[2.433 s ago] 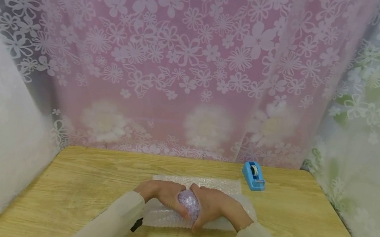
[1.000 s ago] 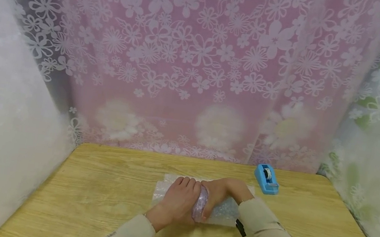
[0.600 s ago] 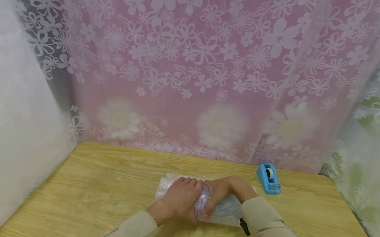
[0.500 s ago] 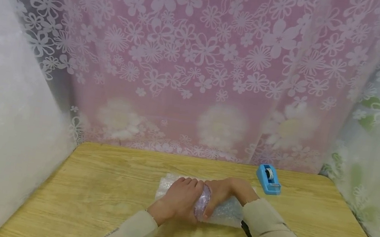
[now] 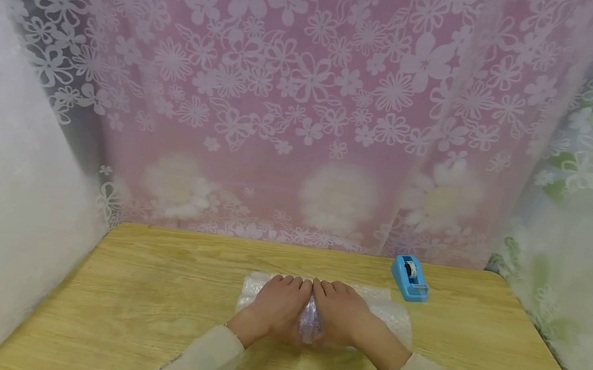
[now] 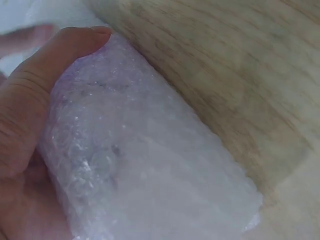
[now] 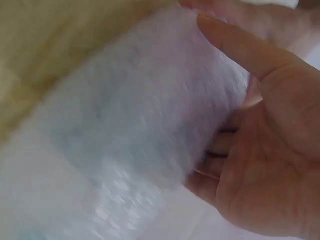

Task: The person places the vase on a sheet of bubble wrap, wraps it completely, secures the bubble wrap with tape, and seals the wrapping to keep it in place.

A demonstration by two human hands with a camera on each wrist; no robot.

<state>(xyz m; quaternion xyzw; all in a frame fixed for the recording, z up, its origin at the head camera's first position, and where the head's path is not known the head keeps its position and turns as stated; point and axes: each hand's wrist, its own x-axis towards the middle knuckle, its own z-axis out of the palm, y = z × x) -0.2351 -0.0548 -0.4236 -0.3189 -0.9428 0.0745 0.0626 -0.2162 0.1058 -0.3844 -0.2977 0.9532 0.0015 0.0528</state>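
A sheet of clear bubble wrap [image 5: 391, 316] lies rolled round a purple-tinted thing [image 5: 310, 323], which shows through the layers between my hands. My left hand [image 5: 277, 304] holds the roll from the left, fingers over its far side. In the left wrist view its thumb presses along the near side of the bubble wrap [image 6: 150, 145]. Beside it, my right hand [image 5: 342, 316] holds the roll's right half, knuckles up. The right wrist view shows that thumb on the bubble wrap [image 7: 145, 95] and the fingers curled round behind. The wrapped thing's kind is hidden.
A blue tape dispenser [image 5: 410, 279] with a roll of tape stands at the back right of the wooden table [image 5: 164, 292]. Behind the table hangs a pink flowered curtain [image 5: 283, 114], with pale sheets at both sides.
The bubble wrap has been rolled round the purple thing. The right hand has shifted its hold, from bent sideways to fingers over the top beside the left; the left hand stays put.
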